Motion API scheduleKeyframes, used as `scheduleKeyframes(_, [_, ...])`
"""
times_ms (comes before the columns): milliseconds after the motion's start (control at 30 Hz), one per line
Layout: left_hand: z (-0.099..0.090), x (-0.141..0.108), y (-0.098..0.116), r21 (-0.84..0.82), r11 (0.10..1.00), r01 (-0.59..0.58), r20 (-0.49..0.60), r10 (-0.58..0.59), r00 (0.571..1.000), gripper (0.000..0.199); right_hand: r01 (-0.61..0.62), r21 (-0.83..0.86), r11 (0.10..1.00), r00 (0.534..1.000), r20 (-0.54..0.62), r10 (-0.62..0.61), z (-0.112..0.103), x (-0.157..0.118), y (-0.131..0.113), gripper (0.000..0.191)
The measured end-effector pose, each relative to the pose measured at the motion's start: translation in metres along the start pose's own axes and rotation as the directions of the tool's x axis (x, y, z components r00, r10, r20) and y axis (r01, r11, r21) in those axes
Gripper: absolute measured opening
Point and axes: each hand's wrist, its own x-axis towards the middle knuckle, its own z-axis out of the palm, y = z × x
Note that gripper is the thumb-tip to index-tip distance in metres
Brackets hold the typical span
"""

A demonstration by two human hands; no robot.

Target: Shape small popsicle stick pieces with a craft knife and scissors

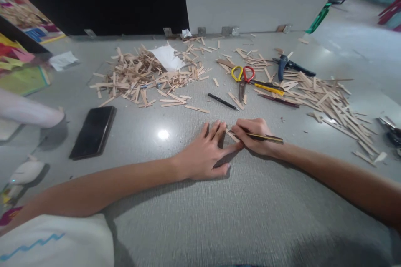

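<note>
My left hand (206,152) lies spread on the grey table, its fingertips at a short flat wooden stick (232,135). Between my two hands the stick rests on the tabletop, partly hidden by fingers. My right hand (255,135) is closed round a dark pencil (266,137) with a gold-coloured stripe; its tip is hidden behind my fingers, close to the stick. Just beyond my hands lie a black pen (223,102) and scissors (242,87) with one yellow and one red handle loop.
A heap of wooden sticks (131,77) with white paper (168,57) sits at the back left. More sticks (328,96) spread at right, near a yellow utility knife (269,87) and blue-handled pliers (282,66). A phone (93,132) lies left. Another person's arm (28,108) reaches in.
</note>
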Motion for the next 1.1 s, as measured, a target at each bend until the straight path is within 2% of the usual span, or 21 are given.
scheduleKeyframes(100, [0.004, -0.004, -0.003, -0.027, 0.999, -0.038, -0.062, 0.036, 0.997, 0.077, -0.03, 0.01, 0.999, 0.999, -0.039, 0.03, -0.001, 0.001, -0.001, 0.043])
scheduleKeyframes(200, [0.007, -0.007, -0.003, -0.074, 0.997, -0.029, -0.189, 0.015, 0.982, 0.074, -0.039, 0.02, 0.999, 0.997, -0.064, 0.04, -0.002, 0.0, -0.001, 0.038])
scheduleKeyframes(267, [0.007, -0.008, -0.002, -0.2, 0.979, 0.031, -0.316, -0.094, 0.944, 0.059, -0.032, 0.018, 0.999, 0.995, -0.094, 0.034, -0.004, -0.001, -0.001, 0.031])
scheduleKeyframes(300, [0.006, -0.007, -0.001, -0.312, 0.947, 0.077, -0.366, -0.195, 0.91, 0.051, -0.003, 0.011, 1.0, 0.995, -0.101, 0.004, -0.005, -0.002, -0.001, 0.03])
scheduleKeyframes(333, [0.004, -0.006, 0.0, -0.449, 0.885, 0.122, -0.383, -0.314, 0.869, 0.043, 0.045, -0.004, 0.999, 0.994, -0.101, -0.045, -0.006, -0.003, -0.001, 0.03])
scheduleKeyframes(367, [0.002, -0.005, 0.001, -0.592, 0.79, 0.16, -0.353, -0.433, 0.83, 0.039, 0.106, -0.025, 0.994, 0.989, -0.096, -0.108, -0.007, -0.003, -0.001, 0.031])
scheduleKeyframes(433, [-0.003, -0.001, 0.001, -0.822, 0.531, 0.204, -0.187, -0.59, 0.785, 0.042, 0.227, -0.073, 0.971, 0.97, -0.077, -0.232, -0.008, -0.004, -0.002, 0.026])
scheduleKeyframes(500, [-0.006, 0.003, 0.0, -0.934, 0.292, 0.207, -0.011, -0.602, 0.798, 0.052, 0.299, -0.107, 0.948, 0.95, -0.064, -0.307, -0.008, -0.004, -0.002, 0.015])
scheduleKeyframes(533, [-0.007, 0.005, -0.002, -0.958, 0.212, 0.195, 0.038, -0.579, 0.815, 0.055, 0.331, -0.112, 0.937, 0.94, -0.053, -0.338, -0.007, -0.004, -0.002, 0.011])
scheduleKeyframes(600, [-0.007, 0.007, -0.004, -0.978, 0.14, 0.152, 0.054, -0.533, 0.845, 0.055, 0.398, -0.097, 0.912, 0.916, -0.009, -0.401, -0.005, -0.004, -0.003, 0.014])
scheduleKeyframes(700, [-0.006, 0.009, -0.006, -0.985, 0.141, 0.101, 0.019, -0.491, 0.871, 0.047, 0.445, -0.045, 0.894, 0.895, 0.053, -0.443, -0.004, -0.002, -0.005, 0.016])
scheduleKeyframes(800, [-0.009, 0.009, -0.006, -0.987, 0.139, 0.084, 0.005, -0.491, 0.871, 0.039, 0.426, -0.022, 0.904, 0.902, 0.087, -0.423, -0.004, -0.001, -0.006, 0.013])
scheduleKeyframes(933, [-0.018, 0.009, -0.005, -0.964, 0.204, 0.171, 0.053, -0.48, 0.876, 0.022, 0.41, -0.003, 0.912, 0.907, 0.104, -0.407, -0.007, 0.0, -0.006, 0.014])
scheduleKeyframes(1000, [-0.022, 0.008, -0.007, -0.918, 0.315, 0.241, 0.062, -0.486, 0.872, 0.024, 0.372, 0.05, 0.927, 0.92, 0.111, -0.376, -0.008, -0.001, -0.005, 0.017])
scheduleKeyframes(1033, [-0.024, 0.008, -0.007, -0.877, 0.403, 0.262, 0.03, -0.497, 0.867, 0.025, 0.34, 0.081, 0.937, 0.932, 0.106, -0.347, -0.009, -0.001, -0.005, 0.018])
scheduleKeyframes(1100, [-0.027, 0.006, -0.008, -0.755, 0.6, 0.266, -0.101, -0.507, 0.856, 0.025, 0.26, 0.132, 0.957, 0.959, 0.079, -0.271, -0.009, -0.001, -0.004, 0.017])
